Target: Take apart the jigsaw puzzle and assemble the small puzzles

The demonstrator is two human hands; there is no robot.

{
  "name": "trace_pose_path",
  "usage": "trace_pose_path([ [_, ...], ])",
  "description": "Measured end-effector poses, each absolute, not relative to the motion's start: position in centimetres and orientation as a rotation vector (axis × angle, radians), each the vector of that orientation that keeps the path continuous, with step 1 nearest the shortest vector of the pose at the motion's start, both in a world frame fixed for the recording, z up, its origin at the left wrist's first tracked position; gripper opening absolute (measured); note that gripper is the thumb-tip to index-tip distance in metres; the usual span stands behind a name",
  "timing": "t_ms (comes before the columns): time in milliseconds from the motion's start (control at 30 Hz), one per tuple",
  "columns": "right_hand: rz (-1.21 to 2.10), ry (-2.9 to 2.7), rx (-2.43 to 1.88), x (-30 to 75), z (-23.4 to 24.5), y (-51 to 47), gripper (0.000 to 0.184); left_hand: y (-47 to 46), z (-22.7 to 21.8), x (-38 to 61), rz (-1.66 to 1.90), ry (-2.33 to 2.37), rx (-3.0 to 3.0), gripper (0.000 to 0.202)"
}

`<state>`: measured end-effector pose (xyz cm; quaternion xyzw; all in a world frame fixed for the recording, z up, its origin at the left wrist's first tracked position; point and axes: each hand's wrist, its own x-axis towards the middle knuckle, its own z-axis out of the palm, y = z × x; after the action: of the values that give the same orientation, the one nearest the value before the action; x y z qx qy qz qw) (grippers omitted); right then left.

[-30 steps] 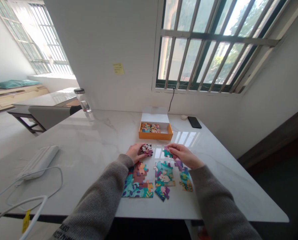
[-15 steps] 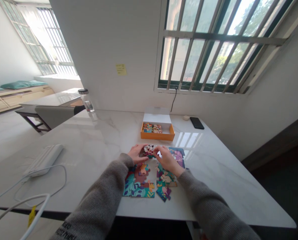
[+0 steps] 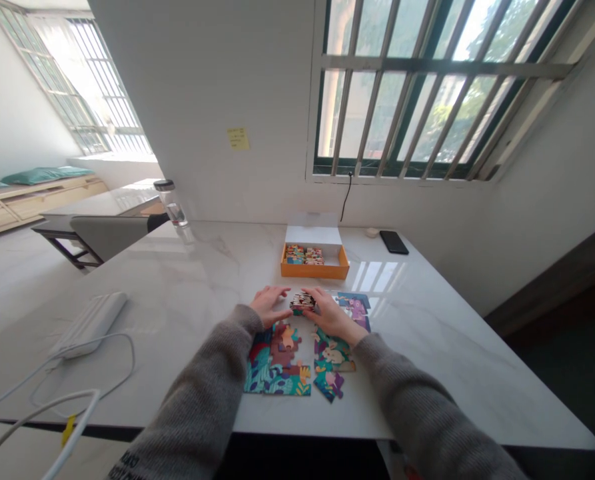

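Observation:
A small stack of jigsaw puzzle pieces (image 3: 302, 303) stands between my two hands, with its edges towards me. My right hand (image 3: 333, 315) grips the stack from the right, thumb at the near side and fingers at the far side. On the other side, my left hand (image 3: 268, 307) is open, its thumb and fingers spread just left of the stack. Nearer to me lies a joined puzzle section (image 3: 277, 381) in teal and red-brown. To its right is a section with a rabbit (image 3: 333, 355), a loose-looking corner part (image 3: 330, 384) below it. My right hand partly hides a purple-blue section (image 3: 358, 307).
An orange box (image 3: 314, 270) holding more puzzle pieces stands open beyond my hands. A black phone (image 3: 394, 243) lies at the back right, a bottle (image 3: 172, 203) stands at the back left. A white power strip (image 3: 90, 323) with cables (image 3: 82, 393) lies on the left.
My left fingers have spread and come away from the stack. My right hand has closed in around its right side, and the stack has shifted slightly right.

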<state>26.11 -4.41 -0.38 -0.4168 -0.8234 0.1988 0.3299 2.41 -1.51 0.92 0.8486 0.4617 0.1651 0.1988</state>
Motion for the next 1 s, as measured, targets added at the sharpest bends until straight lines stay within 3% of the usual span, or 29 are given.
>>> trace_pose_path([
  [167,0.539,-2.086,-1.134,26.8,-0.7,-4.8,0.051,-3.3,1.5,-2.0,0.275,1.499,2.334,0.053],
  [433,0.539,-2.066,-1.121,26.7,-0.7,-5.0,0.051,-6.1,0.9,-3.1,0.324,1.436,2.333,0.033],
  [600,0.542,-2.06,-1.119,26.7,-0.8,-5.0,0.052,-5.2,-0.4,-2.8,0.515,1.269,2.211,0.032],
  [733,0.539,-2.052,-1.11,26.8,-0.7,-5.2,0.051,-4.3,-1.5,-2.8,0.705,1.127,1.968,0.043],
  [867,0.55,-2.024,-1.106,26.8,-0.7,-5.1,0.051,-3.8,-1.3,-2.6,0.799,1.098,1.844,0.031],
  [1000,0.542,-1.986,-1.089,26.9,-0.9,-4.9,0.047,-3.6,-0.5,-2.2,0.843,1.044,1.626,0.041],
])
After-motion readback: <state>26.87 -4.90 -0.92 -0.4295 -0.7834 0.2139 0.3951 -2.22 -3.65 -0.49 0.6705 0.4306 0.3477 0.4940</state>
